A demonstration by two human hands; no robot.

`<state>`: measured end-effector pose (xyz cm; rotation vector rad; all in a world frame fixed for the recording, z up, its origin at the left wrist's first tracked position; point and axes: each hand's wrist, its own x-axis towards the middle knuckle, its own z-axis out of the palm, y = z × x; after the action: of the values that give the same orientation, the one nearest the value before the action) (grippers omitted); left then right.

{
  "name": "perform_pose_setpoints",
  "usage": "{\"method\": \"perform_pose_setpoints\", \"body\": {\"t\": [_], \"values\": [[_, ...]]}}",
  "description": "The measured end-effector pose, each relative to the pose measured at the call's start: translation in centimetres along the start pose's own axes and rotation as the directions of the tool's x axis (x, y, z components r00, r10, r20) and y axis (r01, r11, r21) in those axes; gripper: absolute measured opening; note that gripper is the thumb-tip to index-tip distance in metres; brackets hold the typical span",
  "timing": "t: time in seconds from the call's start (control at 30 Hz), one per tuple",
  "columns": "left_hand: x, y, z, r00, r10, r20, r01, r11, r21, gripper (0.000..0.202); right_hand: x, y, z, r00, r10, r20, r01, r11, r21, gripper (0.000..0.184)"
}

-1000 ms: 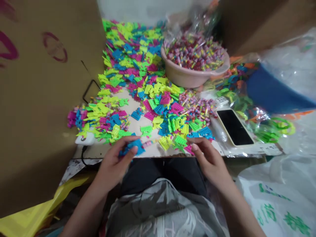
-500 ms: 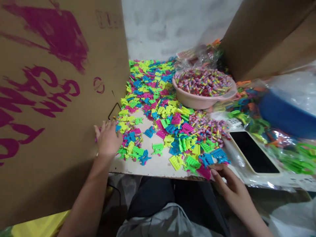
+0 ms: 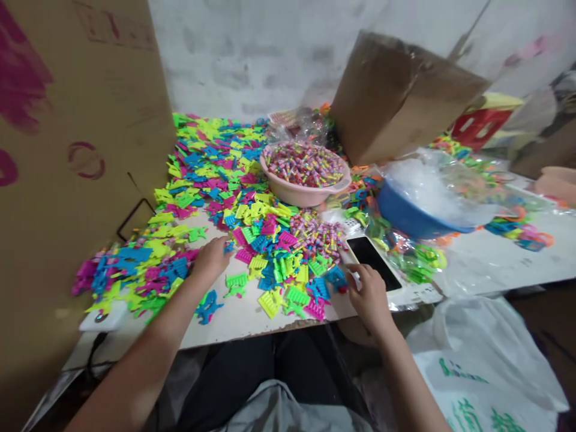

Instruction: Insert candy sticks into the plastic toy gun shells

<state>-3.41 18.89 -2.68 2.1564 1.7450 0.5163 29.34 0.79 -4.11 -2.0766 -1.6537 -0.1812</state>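
Observation:
My left hand (image 3: 213,259) is over the near part of the table, its fingers closed around a small blue plastic piece (image 3: 229,246) that they mostly cover. Beside it lies a green comb-like plastic piece (image 3: 236,283). At the front edge of the phone (image 3: 375,262), my right hand (image 3: 369,294) has thumb and forefinger bent close together; what they hold, if anything, is too small to make out. Just left of those fingertips are blue plastic pieces (image 3: 318,289) and a heap of small pink wrapped tubes (image 3: 317,237).
A pink basin (image 3: 306,195) full of wrapped tubes stands behind the heap. Cardboard boxes rise at left (image 3: 112,120) and back right (image 3: 400,96). A blue basin (image 3: 405,213) holds clear plastic bags. A white bag (image 3: 481,354) hangs at front right.
The view has swung to the right. My left hand has left the pile by the box and moved right to the blue piece. My right hand has moved from the magenta piece towards the phone.

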Motion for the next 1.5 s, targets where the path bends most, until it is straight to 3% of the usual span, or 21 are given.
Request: {"method": "perform_pose_setpoints", "body": {"t": [0.1, 0.17, 0.2, 0.23, 0.27, 0.3, 0.47, 0.53, 0.57, 0.6, 0.67, 0.73, 0.8, 0.87, 0.97, 1.1, 1.23, 1.37, 1.5], "values": [[-1.6, 0.8, -0.7, 0.999, -0.011, -0.04, 0.004, 0.988, -0.155, 0.03, 2.3, -0.5, 0.9, 0.997, 0.027, 0.079, -0.019, 0.995, -0.094, 0.029], [-3.8, 1.7, -1.0, 0.994, -0.113, -0.012, 0.096, 0.888, -0.45, 0.032, 4.0, -1.1, 1.7, 0.989, 0.04, 0.142, -0.018, 0.988, -0.152, 0.031], [-5.2, 2.3, -0.9, 0.979, -0.199, 0.046, 0.178, 0.727, -0.663, 0.034, 4.8, -1.4, 2.0, 0.984, 0.043, 0.174, -0.012, 0.984, -0.176, 0.031], [-6.7, 2.9, -0.8, 0.947, -0.274, 0.167, 0.277, 0.436, -0.856, 0.039, 5.5, -1.7, 2.2, 0.978, 0.042, 0.205, -0.002, 0.981, -0.193, 0.031], [-8.2, 3.5, -0.6, 0.897, -0.317, 0.308, 0.356, 0.105, -0.929, 0.043, 6.0, -1.9, 2.3, 0.971, 0.037, 0.236, 0.012, 0.979, -0.204, 0.03], [-9.7, 4.0, -0.3, 0.873, -0.334, 0.355, 0.378, 0.005, -0.926, 0.042, 6.5, -2.1, 2.3, 0.964, 0.029, 0.263, 0.027, 0.977, -0.21, 0.028], [-15.0, 4.9, 1.3, 0.782, -0.372, 0.501, 0.444, -0.231, -0.866, 0.031, 7.2, -1.2, 1.0, 0.95, 0.013, 0.311, 0.046, 0.983, -0.179, 0.016], [-16.0, 4.6, 1.5, 0.762, -0.335, 0.554, 0.457, -0.328, -0.827, 0.039, 6.4, -1.1, 0.0, 0.97, 0.076, 0.233, -0.077, 0.997, -0.005, 0.017], [-16.3, 4.6, 1.3, 0.765, -0.318, 0.56, 0.457, -0.345, -0.82, 0.045, 5.6, -1.4, -0.6, 0.974, 0.118, 0.196, -0.152, 0.974, 0.168, 0.021], [-16.6, 4.6, 1.1, 0.776, -0.303, 0.553, 0.459, -0.331, -0.825, 0.05, 4.6, -2.1, -1.2, 0.971, 0.159, 0.177, -0.216, 0.901, 0.377, 0.026], [-16.8, 4.9, 0.4, 0.812, -0.247, 0.528, 0.472, -0.253, -0.844, 0.055, 2.1, -4.3, -2.4, 0.96, 0.166, 0.227, -0.28, 0.617, 0.735, 0.035], [-16.7, 5.5, -0.4, 0.849, -0.174, 0.498, 0.48, -0.136, -0.866, 0.053, -0.6, -7.3, -3.3, 0.945, 0.091, 0.315, -0.326, 0.368, 0.871, 0.039], [-16.6, 6.3, -1.2, 0.884, -0.12, 0.452, 0.456, 0.004, -0.89, 0.049, -2.8, -10.2, -3.6, 0.932, -0.034, 0.36, -0.338, 0.275, 0.9, 0.033], [-16.5, 7.0, -1.8, 0.915, -0.089, 0.394, 0.403, 0.142, -0.904, 0.044, -4.4, -12.1, -3.6, 0.945, -0.109, 0.308, -0.266, 0.293, 0.918, 0.021], [-16.6, 7.7, -2.3, 0.94, -0.051, 0.338, 0.339, 0.272, -0.901, 0.037, -5.6, -13.0, -3.5, 0.969, -0.167, 0.183, -0.1, 0.411, 0.906, 0.006], [-16.9, 8.0, -2.4, 0.949, -0.049, 0.311, 0.306, 0.37, -0.877, 0.028, -6.0, -12.6, -4.1, 0.976, -0.19, 0.103, 0.018, 0.546, 0.837, 0.011], [-17.3, 8.2, -2.6, 0.973, -0.053, 0.226, 0.224, 0.472, -0.853, 0.022, -6.0, -12.5, -4.6, 0.972, -0.224, 0.067, 0.087, 0.611, 0.787, 0.014], [-17.6, 8.0, -2.8, 0.975, -0.033, 0.222, 0.209, 0.49, -0.846, 0.022, -5.8, -12.2, -4.3, 0.971, -0.227, 0.076, 0.082, 0.614, 0.785, 0.017], [-17.7, 7.5, -2.7, 0.934, 0.036, 0.354, 0.318, 0.365, -0.875, 0.027, -5.6, -11.7, -4.2, 0.947, -0.258, 0.192, -0.038, 0.503, 0.864, 0.011]]}}
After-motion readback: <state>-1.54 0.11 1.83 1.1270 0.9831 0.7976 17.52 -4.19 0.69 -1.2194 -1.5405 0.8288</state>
